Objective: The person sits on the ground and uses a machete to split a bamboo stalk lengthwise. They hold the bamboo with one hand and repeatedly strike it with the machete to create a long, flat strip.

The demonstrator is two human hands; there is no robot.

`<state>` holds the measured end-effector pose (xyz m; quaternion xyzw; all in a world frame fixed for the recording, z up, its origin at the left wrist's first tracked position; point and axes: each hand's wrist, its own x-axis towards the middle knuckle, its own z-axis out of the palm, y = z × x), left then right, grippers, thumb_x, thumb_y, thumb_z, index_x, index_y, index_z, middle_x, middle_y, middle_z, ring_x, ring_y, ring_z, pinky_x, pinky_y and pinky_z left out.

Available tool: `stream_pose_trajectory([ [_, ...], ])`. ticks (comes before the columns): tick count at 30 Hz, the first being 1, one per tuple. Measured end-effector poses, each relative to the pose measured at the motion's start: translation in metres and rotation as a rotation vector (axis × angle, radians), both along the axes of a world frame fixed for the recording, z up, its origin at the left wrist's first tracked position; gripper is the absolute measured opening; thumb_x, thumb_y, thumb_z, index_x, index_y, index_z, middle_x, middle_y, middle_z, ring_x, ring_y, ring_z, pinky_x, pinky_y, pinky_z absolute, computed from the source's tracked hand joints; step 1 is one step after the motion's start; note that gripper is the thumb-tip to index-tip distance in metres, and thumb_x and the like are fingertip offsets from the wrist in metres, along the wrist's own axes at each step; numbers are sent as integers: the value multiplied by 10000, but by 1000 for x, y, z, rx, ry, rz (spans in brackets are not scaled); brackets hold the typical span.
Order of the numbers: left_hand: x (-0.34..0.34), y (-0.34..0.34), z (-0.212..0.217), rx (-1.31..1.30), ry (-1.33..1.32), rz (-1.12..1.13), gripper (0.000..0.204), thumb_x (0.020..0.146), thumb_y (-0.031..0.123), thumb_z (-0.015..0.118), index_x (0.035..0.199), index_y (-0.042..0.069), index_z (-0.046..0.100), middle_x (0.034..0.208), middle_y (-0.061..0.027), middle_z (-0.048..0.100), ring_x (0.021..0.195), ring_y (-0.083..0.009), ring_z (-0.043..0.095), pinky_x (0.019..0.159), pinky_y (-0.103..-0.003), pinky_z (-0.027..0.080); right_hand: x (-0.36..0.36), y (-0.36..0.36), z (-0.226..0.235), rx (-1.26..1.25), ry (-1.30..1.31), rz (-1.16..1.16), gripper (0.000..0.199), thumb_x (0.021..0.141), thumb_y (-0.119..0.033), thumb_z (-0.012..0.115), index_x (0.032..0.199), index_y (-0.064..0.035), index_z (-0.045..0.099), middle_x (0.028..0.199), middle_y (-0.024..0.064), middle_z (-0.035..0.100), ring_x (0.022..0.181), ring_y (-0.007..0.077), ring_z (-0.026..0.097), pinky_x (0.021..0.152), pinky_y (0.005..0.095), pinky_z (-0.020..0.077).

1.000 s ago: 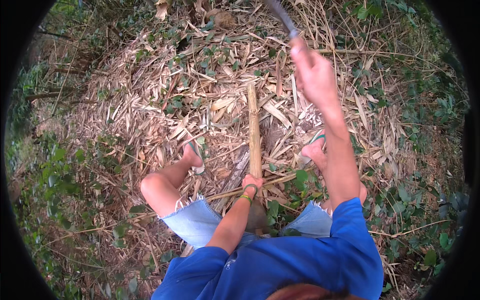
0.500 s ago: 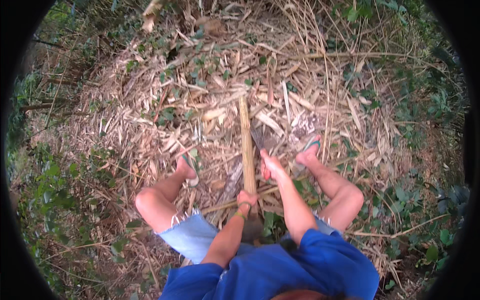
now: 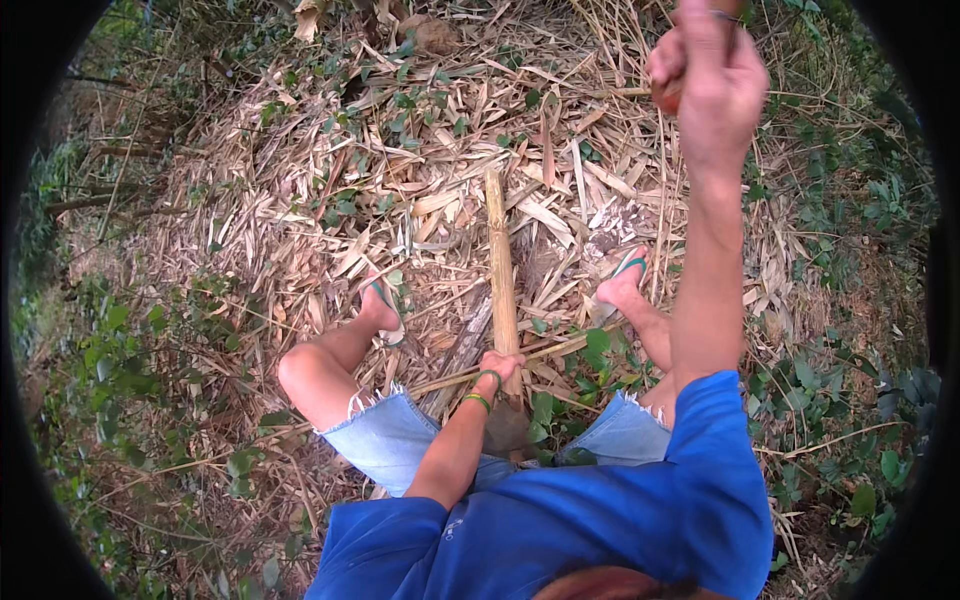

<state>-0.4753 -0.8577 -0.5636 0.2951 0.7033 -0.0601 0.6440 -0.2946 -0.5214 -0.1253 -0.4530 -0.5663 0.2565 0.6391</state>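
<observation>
Dry bamboo litter [image 3: 300,200] covers the ground. I see my left hand [image 3: 497,368] clamped on the bamboo pole [image 3: 499,260], steadying it between my feet; right hand [image 3: 712,80] raised, fist closed around a tool handle [image 3: 668,95].

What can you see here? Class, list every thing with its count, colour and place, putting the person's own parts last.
Tan bamboo pole: one, lying on the litter between the feet.
Dry straw-coloured leaf litter: one bed, covering the ground.
Green leafy plants: many, around the edges.
Brown-handled tool: one, raised, top right; blade out of view.
Flip-flops: two, green-strapped, on the feet.
Left hand: grips the pole's near end.
Right hand: raised, gripping the tool.
</observation>
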Motion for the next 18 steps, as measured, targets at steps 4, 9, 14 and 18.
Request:
stream_pose_trajectory([
  [4,6,13,18,-23,-21,5,633,612,430,816,983,-77,743,982,-219,749,915,-295,732,865,-375,563,-26,-42,-89,354,328,-179,313,1062,-299,489,916,-34,567,567,-9,448,459,105,426,438,262,354],
  [9,-5,0,30,7,97,-127,723,635,462,846,1093,-81,715,1157,-250,707,1045,-318,712,929,-398,553,-61,-224,-375,-1628,-84,-16,617,987,-586,532,889,9,661,584,93,597,404,179,541,360,362,411],
  [14,11,-11,38,115,-91,72,542,642,433,822,845,-65,753,854,-218,747,805,-261,729,783,-381,564,-34,-190,-361,-1602,262,166,596,1020,-547,492,805,-1,594,566,75,537,390,199,511,360,359,402],
  [18,6,-11,80,13,-91,37,657,582,433,816,940,-111,726,923,-199,747,846,-291,719,817,-362,560,8,-113,-267,-1498,-807,372,488,1012,-463,526,876,-12,653,673,135,638,536,228,627,479,391,507],
])
